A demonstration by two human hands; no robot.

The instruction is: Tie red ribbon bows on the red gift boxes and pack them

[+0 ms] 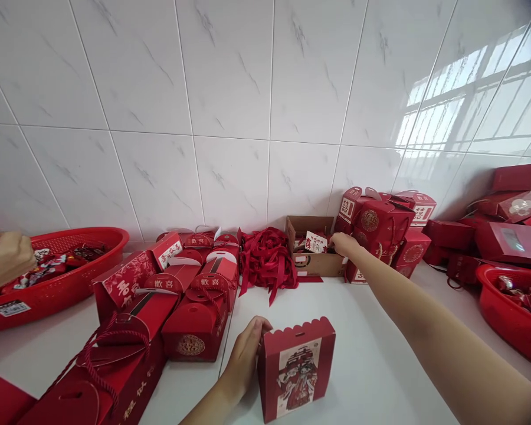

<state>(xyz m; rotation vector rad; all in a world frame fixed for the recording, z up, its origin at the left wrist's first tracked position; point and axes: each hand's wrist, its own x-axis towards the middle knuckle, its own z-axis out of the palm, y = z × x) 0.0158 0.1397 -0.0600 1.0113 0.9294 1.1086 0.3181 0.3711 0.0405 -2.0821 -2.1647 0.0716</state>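
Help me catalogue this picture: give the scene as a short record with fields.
Left hand: against the left side of the printed box; grip partly hidden
Right hand: at the carton, beside a white-and-red card; grip unclear
Printed box: red, scalloped top edge, picture facing the camera
Left of carton: red ribbons, then red boxes
Right of carton: stacked boxes
Baskets: left basket and right basket, both red, holding wrapped items
Another person: hand at the left edge

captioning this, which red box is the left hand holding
The scalloped box at front centre: the left hand grips its edge, touching none of the roped boxes at left.
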